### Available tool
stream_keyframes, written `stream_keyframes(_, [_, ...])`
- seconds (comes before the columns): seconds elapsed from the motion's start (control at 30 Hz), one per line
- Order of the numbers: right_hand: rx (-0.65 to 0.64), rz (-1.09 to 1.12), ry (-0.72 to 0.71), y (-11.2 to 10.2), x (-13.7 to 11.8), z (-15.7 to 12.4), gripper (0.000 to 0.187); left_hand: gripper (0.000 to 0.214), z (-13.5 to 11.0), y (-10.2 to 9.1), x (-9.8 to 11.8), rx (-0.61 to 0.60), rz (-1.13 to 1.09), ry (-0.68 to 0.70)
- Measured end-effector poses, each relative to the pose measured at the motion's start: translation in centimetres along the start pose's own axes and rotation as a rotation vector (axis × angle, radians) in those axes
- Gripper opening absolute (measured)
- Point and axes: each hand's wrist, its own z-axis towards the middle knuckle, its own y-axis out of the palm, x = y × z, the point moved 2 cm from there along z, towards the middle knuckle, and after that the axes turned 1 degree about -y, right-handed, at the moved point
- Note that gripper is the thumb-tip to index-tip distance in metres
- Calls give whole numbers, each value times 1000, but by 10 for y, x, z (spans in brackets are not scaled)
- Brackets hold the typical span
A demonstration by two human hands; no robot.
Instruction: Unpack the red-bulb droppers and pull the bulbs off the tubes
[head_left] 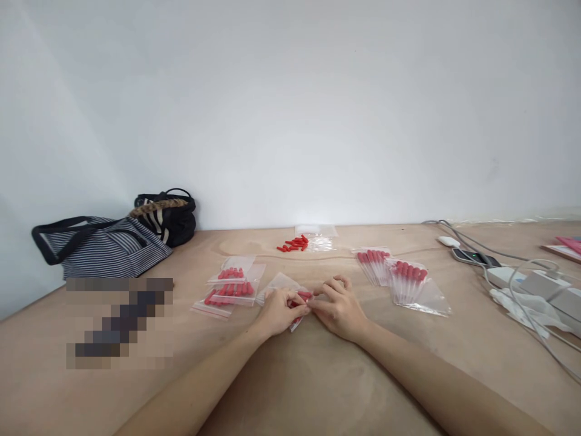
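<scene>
My left hand (279,312) is closed on a clear zip bag (282,281) that lies on the table with red-ended pieces (303,295) in it. My right hand (338,307) meets it from the other side, thumb and forefinger pinched at the bag's right edge; its other fingers are curled loosely. Part of the bag is hidden under the left fingers. To the left are overlapping zip bags (222,312) with red-ended pieces inside. On the right, two more bags (429,300) hold slim clear tubes with red bulb ends (411,270), fanned out.
Loose red caps (294,244) and clear tubes (322,244) lie by the wall, near a flat clear bag (324,231). A striped bag (111,245) and a black bag (175,221) stand back left. Cables (521,303), a power strip (544,287) and a black device (474,257) occupy the right.
</scene>
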Motion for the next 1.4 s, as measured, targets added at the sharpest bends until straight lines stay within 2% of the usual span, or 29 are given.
stream_keyframes(0.2, [-85, -43, 45, 0, 3, 0, 14, 20, -3, 0, 2, 14, -2, -9])
stream_keyframes(0.43, [-204, 13, 87, 0, 4, 3, 13, 20, -4, 2, 4, 40, 41, 2])
stream_keyframes(0.77, [-189, 75, 34, 0, 5, 3, 17, 31, -6, 6, 5, 67, 118, 36])
stream_keyframes(0.93, [-167, 13, 29, 2, 3, 5, 13, 31, -5, 6, 2, 53, 134, 62])
stream_keyframes(1.4, [-69, -106, -110, 2, -4, 7, 27, 29, -7, 6, 4, 80, 158, 65])
